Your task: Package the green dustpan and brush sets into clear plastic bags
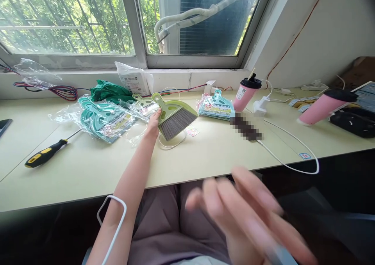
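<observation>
My left hand (154, 123) reaches over the table, closed around the handle end of a small green dustpan and brush set (175, 118). Grey bristles face me along its lower side. Close to the camera is my right hand (243, 210), blurred by motion, its bent fingers apart and nothing clearly held. A grey-blue patch near its fingertips at the bottom edge is too blurred to name. Behind the held set lies another green set (143, 101) in clear wrap. Left of it, wrapped teal dustpan sets (102, 118) lie in a pile.
A black-and-yellow screwdriver (47, 153) lies on the left. Toward the right are a wrapped teal set (217, 105), an upright pink cup (246, 93), a tilted pink cup (325, 107) and a white charger (260, 105) with cable. Green plastic (109, 91) lies by the window.
</observation>
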{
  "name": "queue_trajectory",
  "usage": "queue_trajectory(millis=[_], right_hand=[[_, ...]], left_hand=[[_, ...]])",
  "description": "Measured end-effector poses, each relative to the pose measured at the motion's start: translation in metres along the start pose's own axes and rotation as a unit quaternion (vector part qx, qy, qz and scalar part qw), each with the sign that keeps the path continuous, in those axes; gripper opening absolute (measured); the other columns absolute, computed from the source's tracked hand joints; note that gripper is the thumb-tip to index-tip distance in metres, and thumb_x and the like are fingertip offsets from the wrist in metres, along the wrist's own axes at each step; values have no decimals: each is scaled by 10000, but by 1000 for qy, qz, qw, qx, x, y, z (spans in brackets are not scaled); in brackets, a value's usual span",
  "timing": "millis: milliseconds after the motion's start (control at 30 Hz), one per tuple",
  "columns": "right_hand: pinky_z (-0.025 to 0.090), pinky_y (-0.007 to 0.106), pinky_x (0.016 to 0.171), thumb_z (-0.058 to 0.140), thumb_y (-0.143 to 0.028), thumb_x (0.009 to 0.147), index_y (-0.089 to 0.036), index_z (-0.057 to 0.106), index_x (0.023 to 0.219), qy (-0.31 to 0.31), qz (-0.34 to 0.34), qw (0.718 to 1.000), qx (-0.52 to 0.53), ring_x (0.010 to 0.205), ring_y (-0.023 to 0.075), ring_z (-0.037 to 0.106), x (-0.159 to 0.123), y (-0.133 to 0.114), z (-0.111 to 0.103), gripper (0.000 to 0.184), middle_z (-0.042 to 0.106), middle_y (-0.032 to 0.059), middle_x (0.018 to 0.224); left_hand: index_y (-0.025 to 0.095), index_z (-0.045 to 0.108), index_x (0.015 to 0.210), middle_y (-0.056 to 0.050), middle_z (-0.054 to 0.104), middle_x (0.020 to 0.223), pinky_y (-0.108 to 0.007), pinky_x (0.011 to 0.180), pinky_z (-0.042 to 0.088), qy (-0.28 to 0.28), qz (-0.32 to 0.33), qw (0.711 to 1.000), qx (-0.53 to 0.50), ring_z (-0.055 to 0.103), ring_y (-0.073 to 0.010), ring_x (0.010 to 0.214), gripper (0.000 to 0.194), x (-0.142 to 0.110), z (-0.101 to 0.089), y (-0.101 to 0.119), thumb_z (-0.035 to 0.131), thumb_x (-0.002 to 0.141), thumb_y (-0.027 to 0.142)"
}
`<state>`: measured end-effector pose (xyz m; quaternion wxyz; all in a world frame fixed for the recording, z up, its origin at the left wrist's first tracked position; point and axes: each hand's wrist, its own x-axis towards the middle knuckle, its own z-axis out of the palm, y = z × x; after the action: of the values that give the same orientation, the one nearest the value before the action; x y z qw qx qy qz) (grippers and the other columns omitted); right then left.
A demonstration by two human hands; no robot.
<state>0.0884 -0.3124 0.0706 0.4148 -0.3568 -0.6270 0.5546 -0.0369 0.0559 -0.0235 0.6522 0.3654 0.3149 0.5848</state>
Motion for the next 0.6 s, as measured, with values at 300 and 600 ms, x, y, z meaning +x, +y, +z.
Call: queue_trajectory(millis=[300, 600], right_hand=[[459, 308, 831, 590, -388, 912, -161, 665, 1000, 45, 137, 900, -412, 973, 223, 638, 207, 57, -187, 255, 693, 109, 1066], [416, 387, 953, 618, -272, 913, -201, 626, 1164, 109, 187, 833, -509, 1273, 289, 415, 252, 116, -172, 261, 493, 155, 1338]], left_hand=[[139, 692, 948, -58, 756, 899, -262, 868, 557, 55, 6, 997, -54, 712, -159, 889, 262, -10, 5, 26, 467, 963, 272], [183, 696, 963, -46, 754, 951, -321, 917, 564, 59, 47, 994, -75, 690, -202, 1043, 202, -19, 7, 41, 506, 911, 227]])
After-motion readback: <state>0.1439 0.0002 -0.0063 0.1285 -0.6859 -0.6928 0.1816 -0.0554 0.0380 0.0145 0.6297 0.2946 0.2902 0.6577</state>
